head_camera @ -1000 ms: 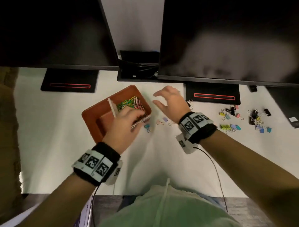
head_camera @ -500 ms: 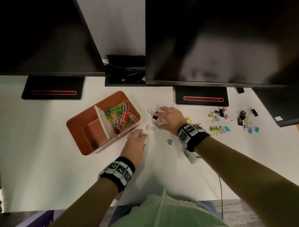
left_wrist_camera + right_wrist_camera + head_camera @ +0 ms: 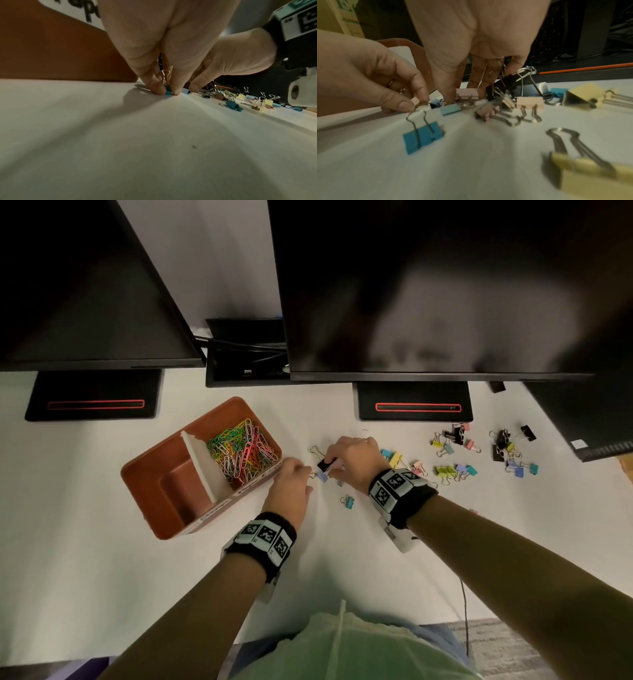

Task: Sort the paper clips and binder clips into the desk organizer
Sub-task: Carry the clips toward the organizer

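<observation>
The brown desk organizer [image 3: 150,494] sits on the white desk [image 3: 85,559] left of centre, angled, with a white divider [image 3: 202,463] splitting it into 2 main sections. The far section is packed with colourful paper clips [image 3: 243,451]; the near section shows just a bare bottom with a lower step in it.

Right next to the organizer's near right corner, the left hand [image 3: 291,487] is down on the desk with thumb and fingers pressed together on a small blue binder clip [image 3: 168,92], wire handles sticking up between the fingertips. So that grip is clamped on the clip, which is touching the desk.

Just to the right, the right hand [image 3: 356,463] reaches down into a little cluster of clips. Its thumb and fingers are closed around a pink binder clip [image 3: 467,93], and a black binder clip [image 3: 324,464] sits against the fingers too. Can't tell if the black one is actually gripped or only touching.

A teal binder clip [image 3: 348,502] lies alone on the desk between the 2 wrists. Further right there are scattered binder clips [image 3: 455,470] in yellow, blue, pink, green and black, well apart from the organizer.

Behind everything are 2 dark monitors [image 3: 445,285] on black stands [image 3: 414,402].
</observation>
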### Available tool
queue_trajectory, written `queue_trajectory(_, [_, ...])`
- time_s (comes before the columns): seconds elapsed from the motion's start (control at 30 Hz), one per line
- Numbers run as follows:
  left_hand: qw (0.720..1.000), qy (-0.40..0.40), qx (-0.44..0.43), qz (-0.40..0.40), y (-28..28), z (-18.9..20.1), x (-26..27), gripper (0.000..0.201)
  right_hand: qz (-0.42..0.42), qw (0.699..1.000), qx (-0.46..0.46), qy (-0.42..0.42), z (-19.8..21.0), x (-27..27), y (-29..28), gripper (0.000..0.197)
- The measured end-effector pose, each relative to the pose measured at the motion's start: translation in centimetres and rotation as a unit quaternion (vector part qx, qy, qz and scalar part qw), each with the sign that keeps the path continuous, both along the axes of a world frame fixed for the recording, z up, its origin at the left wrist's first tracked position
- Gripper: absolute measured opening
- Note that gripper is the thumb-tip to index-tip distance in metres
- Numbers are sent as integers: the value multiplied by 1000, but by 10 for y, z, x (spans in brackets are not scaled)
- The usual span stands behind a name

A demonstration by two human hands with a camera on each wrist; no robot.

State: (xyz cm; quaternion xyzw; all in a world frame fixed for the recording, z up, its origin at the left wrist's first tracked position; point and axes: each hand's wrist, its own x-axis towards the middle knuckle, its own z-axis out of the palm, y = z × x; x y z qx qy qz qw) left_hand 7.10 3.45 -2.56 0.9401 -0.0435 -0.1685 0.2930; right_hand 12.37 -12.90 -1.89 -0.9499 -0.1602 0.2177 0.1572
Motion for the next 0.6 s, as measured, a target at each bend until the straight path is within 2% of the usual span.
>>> queue_trajectory(0.13, [1000,-17,-12,13,4,-5,-5,18,-8,999,-21,-30,0,-5,2,17])
queue_trajectory(0.3, [999,1,-42,7,17,-8,-12,20,37,999,-28,-20,5,0,10,18])
queue_trajectory(0.43, [999,12,-51,9,29,-1,-18,20,60,998,-27,6,7,5,19,33])
queue_trajectory(0.6, [995,-24,-97,-5,43,27,-27,19,57,998,-35,-6,8,4,23,24])
